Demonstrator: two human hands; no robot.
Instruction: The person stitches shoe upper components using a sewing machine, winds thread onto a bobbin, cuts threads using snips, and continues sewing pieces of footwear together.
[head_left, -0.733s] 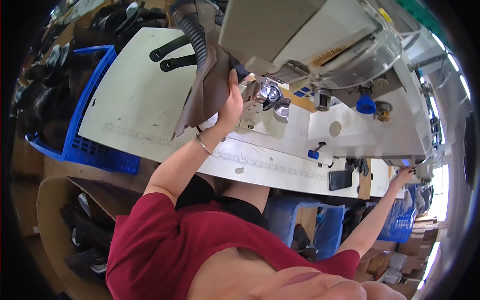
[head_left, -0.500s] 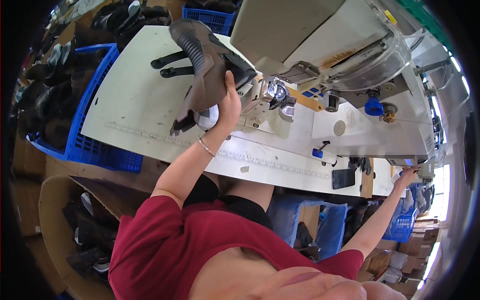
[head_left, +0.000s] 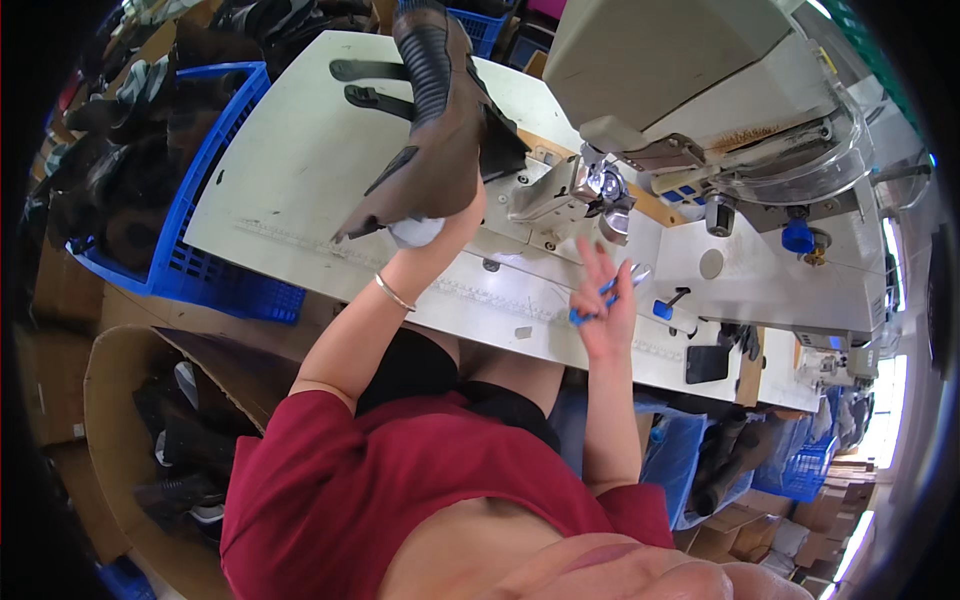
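A brown boot upper with black ribbed panels and two dangling black straps is held up over the left part of the white table. My left hand is closed on its lower right side, most of the fingers hidden behind it. In front of the sewing machine's needle and post area, my right hand is raised, somewhat blurred. Its fingers are curled round small blue-handled thread snips, partly covered by the fingers. The upper is apart from the needle area.
A white sewing machine overhangs the table. Blue crate at left and cardboard box at lower left hold more uppers. A black phone-like slab lies near the front edge, beside a small blue-ended lever.
My right hand has come from the machine's far right end to in front of the needle area. The boot upper has shifted slightly up and right in the picture, still in my left hand.
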